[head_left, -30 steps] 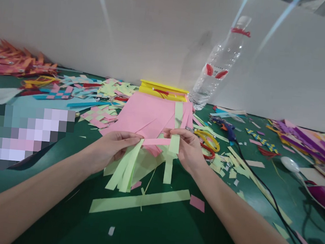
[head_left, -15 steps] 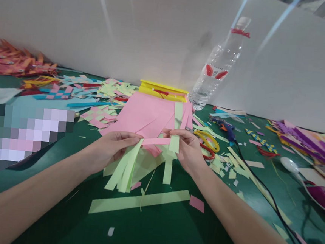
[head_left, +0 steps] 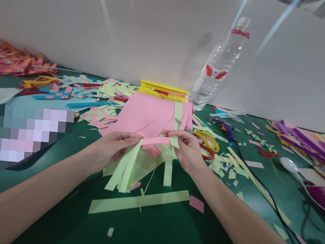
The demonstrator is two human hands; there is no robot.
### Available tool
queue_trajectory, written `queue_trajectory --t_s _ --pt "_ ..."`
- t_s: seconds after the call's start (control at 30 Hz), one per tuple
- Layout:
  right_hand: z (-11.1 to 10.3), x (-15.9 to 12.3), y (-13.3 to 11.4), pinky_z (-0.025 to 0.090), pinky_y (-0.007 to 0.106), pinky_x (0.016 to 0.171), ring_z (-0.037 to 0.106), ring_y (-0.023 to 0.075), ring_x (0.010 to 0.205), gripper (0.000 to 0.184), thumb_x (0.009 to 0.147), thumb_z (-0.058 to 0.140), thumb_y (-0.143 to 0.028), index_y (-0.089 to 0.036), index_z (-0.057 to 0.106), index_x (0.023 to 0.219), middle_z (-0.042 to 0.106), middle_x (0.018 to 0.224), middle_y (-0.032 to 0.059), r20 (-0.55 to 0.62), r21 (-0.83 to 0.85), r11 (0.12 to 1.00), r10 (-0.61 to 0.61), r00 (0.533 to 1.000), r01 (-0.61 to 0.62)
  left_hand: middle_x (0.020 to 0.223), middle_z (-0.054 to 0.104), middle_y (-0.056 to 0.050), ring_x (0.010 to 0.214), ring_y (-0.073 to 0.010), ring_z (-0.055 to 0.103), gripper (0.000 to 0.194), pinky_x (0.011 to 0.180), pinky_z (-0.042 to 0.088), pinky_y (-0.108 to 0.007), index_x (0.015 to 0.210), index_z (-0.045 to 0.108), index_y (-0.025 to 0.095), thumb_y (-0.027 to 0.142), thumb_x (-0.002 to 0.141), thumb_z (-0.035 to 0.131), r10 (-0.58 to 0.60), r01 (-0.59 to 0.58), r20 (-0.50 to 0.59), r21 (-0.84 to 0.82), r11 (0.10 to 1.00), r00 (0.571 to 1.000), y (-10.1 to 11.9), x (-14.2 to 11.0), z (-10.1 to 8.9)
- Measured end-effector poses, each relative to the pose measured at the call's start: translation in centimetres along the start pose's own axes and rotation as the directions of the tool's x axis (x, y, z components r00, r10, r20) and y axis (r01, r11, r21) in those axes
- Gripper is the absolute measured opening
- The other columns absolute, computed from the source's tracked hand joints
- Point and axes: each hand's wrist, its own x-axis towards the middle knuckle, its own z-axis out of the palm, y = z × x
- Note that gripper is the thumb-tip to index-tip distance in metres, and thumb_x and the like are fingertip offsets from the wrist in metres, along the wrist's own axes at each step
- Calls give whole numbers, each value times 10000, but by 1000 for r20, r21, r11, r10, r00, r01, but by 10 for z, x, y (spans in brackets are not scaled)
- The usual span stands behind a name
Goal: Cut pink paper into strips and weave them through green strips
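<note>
A pink paper strip (head_left: 156, 141) stretches level between my hands above the green table. My left hand (head_left: 114, 148) pinches its left end, where several light green paper strips (head_left: 128, 168) hang down in a bunch. At the other end my right hand (head_left: 187, 143) is closed on the strip together with a short green piece (head_left: 174, 141). Part of the right fingertips is hidden behind the paper. Below that hand another green strip (head_left: 168, 172) hangs or lies, which I cannot tell. Behind are pink paper sheets (head_left: 143, 111) with a green strip (head_left: 178, 114) on top.
Yellow and red-handled scissors (head_left: 206, 141) lie right of the pink sheets. A plastic bottle (head_left: 220, 66) leans at the wall. Further right are a glue gun (head_left: 224, 128) with its black cable and a white spoon (head_left: 289, 164). A long green strip (head_left: 141, 201) lies in front.
The green piece at my right hand, which hung flat and long over the pink strip's end, now shows shorter and turned aside. My left hand has stayed still.
</note>
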Motion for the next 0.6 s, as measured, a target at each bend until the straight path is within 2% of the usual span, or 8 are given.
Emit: queue_trajectory --t_s 0.2,0.33,0.43,0.6 --pt "-1 -1 1 516 392 930 675 197 1002 78 745 728 -284 -304 748 818 753 984 -1 -8 -64 998 -24 1000 23 722 703 -31 600 -109 620 51 574 526 -181 758 743 180 231 757 738 -11 11 -10 3 1000 1000 0 1 -1" --pt "-1 -1 2 539 367 883 682 184 972 64 766 713 -275 -302 746 813 750 991 -1 -23 -57 998 -33 999 31 706 699 -28 592 -102 624 51 568 530 -167 747 741 173 197 784 716 -12 12 -26 -19 1000 1000 1 1 -1" --pt "-1 -1 2 546 338 854 688 163 932 79 774 709 -250 -308 744 815 748 993 -9 -21 -53 998 -42 999 41 683 696 -25 572 -96 628 121 551 534 -159 724 732 171 139 821 667 -26 24 -40 -53 998 999 3 -1 2" --pt "-2 0 2 550 355 831 691 172 912 39 782 704 -308 -297 737 800 748 980 7 -6 -75 996 -45 999 44 643 686 -32 514 -99 622 204 494 533 -159 705 720 160 84 854 604 -58 54 -51 -87 995 997 7 -4 6"
